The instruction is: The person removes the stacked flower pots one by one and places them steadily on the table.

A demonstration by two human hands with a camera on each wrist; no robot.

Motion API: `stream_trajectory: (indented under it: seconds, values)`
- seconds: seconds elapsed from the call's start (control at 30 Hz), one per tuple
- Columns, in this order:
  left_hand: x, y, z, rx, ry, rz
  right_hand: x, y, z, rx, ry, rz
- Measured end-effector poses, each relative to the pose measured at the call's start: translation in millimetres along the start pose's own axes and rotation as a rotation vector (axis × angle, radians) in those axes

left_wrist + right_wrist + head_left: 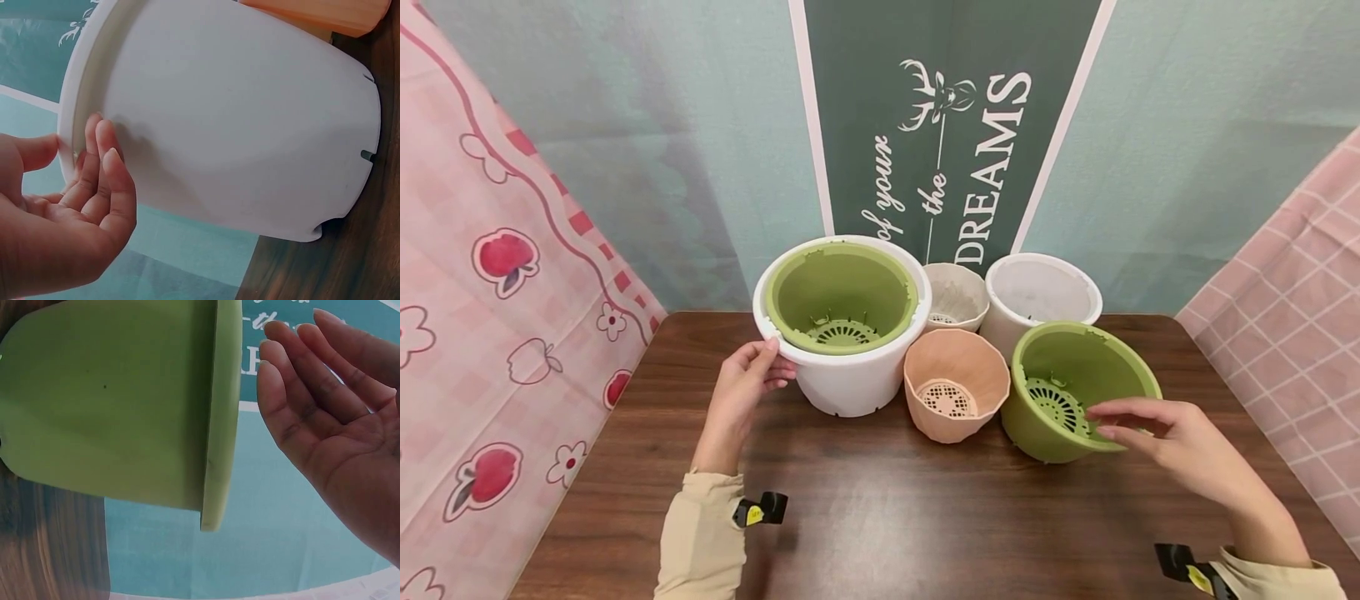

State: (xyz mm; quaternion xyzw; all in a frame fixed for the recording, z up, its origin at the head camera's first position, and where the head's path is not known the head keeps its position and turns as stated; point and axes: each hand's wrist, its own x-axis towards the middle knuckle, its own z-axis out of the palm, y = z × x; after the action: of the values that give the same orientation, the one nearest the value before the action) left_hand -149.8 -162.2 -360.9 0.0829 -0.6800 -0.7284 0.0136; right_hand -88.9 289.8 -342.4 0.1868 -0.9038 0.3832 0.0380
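At the left stands a large white flowerpot (850, 383) with a green flowerpot (842, 287) nested inside it. My left hand (747, 387) pinches the white pot's rim, thumb on the lip and fingers curled beneath it; the left wrist view shows the hand (81, 200) close against the white wall (237, 119). On the right, another green flowerpot (1037, 421) with a slotted bottom leans slightly toward me. Over its near right rim hovers my right hand (1165, 433), fingers relaxed. In the right wrist view a gap separates that hand (331, 412) from the green rim (224, 425).
Between the large pots sit a peach faceted pot (955, 429) and, behind it, a small off-white pot (955, 296). A white pot (1000, 321) stands behind the right green one. Wooden tabletop (925, 517) stretches in front; a printed curtain (700, 167) hangs behind.
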Motion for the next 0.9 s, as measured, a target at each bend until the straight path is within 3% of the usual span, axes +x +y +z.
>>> stream_trajectory:
  seconds: [0.37,0.63,0.9]
  values:
    - [-9.3,11.4,-4.2,0.192,0.056,0.031,3.5,-1.4,4.7,0.012,-0.010,-0.028]
    - [-11.0,15.0,-8.0,0.116,0.006,0.103,6.5,-2.8,6.8,0.026,-0.033,-0.045]
    - [-10.3,17.5,-9.3,0.176,-0.037,0.118,11.3,-3.5,8.1,0.034,-0.062,-0.085]
